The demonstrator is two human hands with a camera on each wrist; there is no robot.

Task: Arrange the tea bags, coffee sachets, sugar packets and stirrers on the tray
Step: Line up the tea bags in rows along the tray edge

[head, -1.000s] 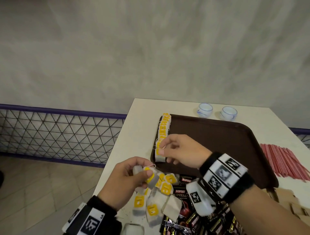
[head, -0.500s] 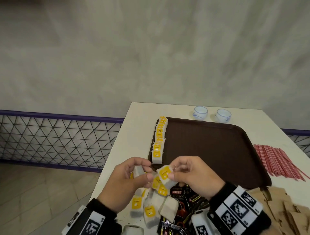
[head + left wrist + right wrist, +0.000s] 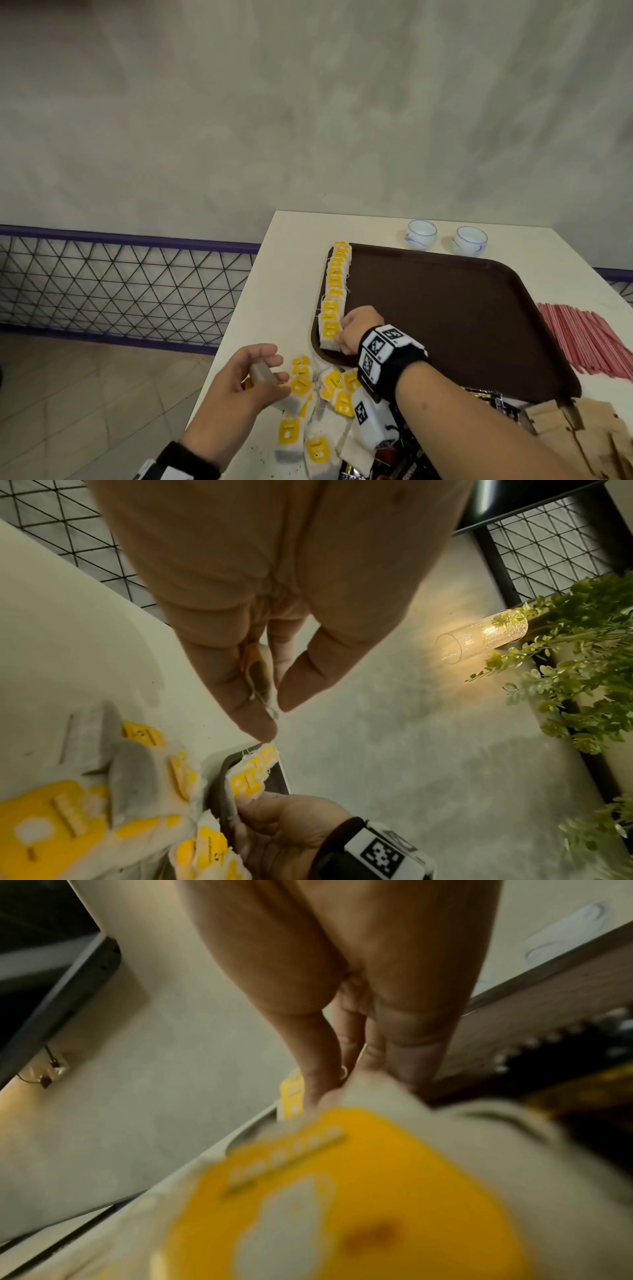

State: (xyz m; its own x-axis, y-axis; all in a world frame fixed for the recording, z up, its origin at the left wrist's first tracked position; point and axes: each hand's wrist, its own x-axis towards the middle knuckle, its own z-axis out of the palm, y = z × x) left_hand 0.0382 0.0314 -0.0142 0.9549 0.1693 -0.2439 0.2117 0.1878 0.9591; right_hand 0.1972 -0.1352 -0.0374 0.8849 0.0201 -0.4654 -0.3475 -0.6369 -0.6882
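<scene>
A brown tray lies on the white table. A row of yellow-labelled tea bags stands along its left edge. My right hand pinches the tea bag at the near end of that row, against the tray's rim. My left hand hovers over the table's front left and holds a grey tea bag between thumb and fingers; in the left wrist view this tea bag sits in the left hand. Loose tea bags lie piled below both hands.
Black coffee sachets lie under my right forearm. Brown sugar packets sit at the front right, and red stirrers lie right of the tray. Two white cups stand behind it. A mesh railing runs left of the table.
My right hand took a tea bag from beside the left hand and carried it up to the near end of the row on the tray. The left hand sank a little.
</scene>
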